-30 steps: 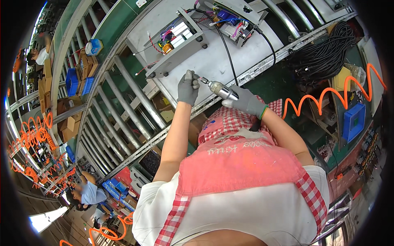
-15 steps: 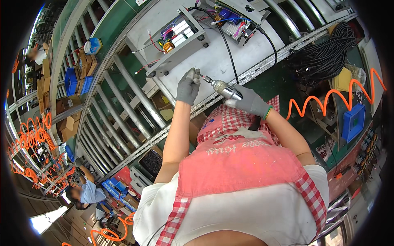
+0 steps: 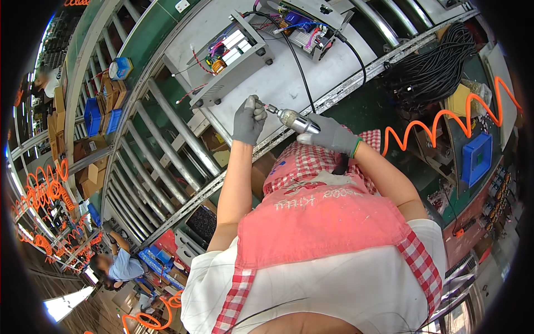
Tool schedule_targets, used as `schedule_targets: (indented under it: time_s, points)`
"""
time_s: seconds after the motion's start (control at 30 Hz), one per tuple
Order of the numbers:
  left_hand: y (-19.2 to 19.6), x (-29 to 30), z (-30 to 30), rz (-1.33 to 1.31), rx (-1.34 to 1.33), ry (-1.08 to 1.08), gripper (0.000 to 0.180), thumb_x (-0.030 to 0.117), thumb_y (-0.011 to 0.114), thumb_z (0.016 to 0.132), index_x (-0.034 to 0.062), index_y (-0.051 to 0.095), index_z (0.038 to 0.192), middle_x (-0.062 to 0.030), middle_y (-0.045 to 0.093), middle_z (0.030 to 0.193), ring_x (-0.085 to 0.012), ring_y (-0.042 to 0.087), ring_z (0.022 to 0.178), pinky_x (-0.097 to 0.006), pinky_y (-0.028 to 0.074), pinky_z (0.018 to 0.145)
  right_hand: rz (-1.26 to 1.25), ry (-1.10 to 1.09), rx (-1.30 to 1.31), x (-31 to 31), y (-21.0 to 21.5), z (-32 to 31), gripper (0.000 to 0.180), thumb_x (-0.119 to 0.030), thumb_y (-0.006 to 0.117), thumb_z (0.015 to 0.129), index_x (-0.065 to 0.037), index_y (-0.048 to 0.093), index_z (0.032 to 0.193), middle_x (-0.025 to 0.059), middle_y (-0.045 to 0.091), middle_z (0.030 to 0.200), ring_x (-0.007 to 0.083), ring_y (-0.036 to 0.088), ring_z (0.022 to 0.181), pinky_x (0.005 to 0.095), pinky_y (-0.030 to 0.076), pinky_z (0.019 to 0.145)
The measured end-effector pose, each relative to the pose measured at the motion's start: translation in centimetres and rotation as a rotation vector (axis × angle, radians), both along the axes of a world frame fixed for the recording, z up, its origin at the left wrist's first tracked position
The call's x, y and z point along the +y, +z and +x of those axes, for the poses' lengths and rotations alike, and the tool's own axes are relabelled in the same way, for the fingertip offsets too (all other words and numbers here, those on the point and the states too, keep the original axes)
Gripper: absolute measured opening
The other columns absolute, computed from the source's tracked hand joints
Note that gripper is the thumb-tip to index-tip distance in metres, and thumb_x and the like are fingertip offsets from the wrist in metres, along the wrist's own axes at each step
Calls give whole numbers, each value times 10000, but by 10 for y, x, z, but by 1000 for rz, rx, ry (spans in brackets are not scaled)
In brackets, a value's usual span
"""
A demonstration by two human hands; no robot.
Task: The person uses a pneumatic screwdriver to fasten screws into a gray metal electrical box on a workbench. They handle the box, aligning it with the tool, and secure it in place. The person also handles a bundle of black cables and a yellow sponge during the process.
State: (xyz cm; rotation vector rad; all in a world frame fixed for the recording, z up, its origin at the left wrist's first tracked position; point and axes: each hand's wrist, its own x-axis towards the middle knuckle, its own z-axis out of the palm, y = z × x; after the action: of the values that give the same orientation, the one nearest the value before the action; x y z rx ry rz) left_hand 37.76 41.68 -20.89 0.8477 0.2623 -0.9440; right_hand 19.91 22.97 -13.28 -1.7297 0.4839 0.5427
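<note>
My right hand (image 3: pixel 329 133), in a grey glove, grips a silver pneumatic screwdriver (image 3: pixel 293 120) held nearly level over the white work board (image 3: pixel 278 83). My left hand (image 3: pixel 248 118), also gloved, is closed around the screwdriver's tip; whether it pinches a screw there I cannot tell. An open grey metal chassis (image 3: pixel 231 61) with coloured wiring lies on the board just beyond my left hand. A second opened unit (image 3: pixel 303 25) with a blue part sits farther back, a black cable running from it toward me.
A roller conveyor (image 3: pixel 167 139) runs along the left. A coil of black cable (image 3: pixel 428 69), an orange spiral air hose (image 3: pixel 445 119) and a blue bin (image 3: pixel 476 158) lie at right. Another person (image 3: pixel 119 264) works at lower left near boxes.
Both hands have shifted slightly with the screwdriver, which has tilted flatter, its tip still at my left hand. The chassis units have not moved.
</note>
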Motion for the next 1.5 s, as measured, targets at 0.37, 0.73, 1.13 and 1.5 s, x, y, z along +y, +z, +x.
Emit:
schedule_targets:
  time_s: [0.37, 0.73, 1.13, 1.5]
  points:
    - [5, -21, -5, 94, -9, 57, 217, 147, 565, 961, -39, 578, 1072, -54, 567, 820, -81, 458, 624, -209, 403, 545, 428, -189, 100, -8, -18, -2, 460, -411, 682, 821, -37, 539, 1048, 22, 550, 645, 97, 510, 466, 240, 398, 406]
    - [3, -35, 57, 427, 18, -430, 226, 247, 645, 911, 64, 542, 829, -22, 499, 721, -62, 396, 577, -197, 300, 443, 124, -193, -151, -19, -51, 1, 555, -486, 715, 735, -14, 571, 989, 183, 631, 894, 301, 630, 838, 378, 473, 749]
    - [67, -97, 142, 500, -590, -52, 440, 429, 456, 984, 38, 644, 906, -102, 602, 782, -223, 545, 676, -311, 439, 630, 103, -384, -91, -12, -101, 43, 592, -522, 702, 754, -19, 556, 1031, 170, 638, 881, 295, 630, 806, 389, 483, 749]
    - [35, -124, 144, 1385, -1682, -313, 331, 333, 510, 943, 52, 680, 986, -198, 676, 866, -353, 659, 805, -421, 496, 721, 113, -420, -39, -5, -96, 53, 587, -532, 707, 745, -33, 543, 1006, 177, 633, 867, 338, 632, 808, 418, 483, 746]
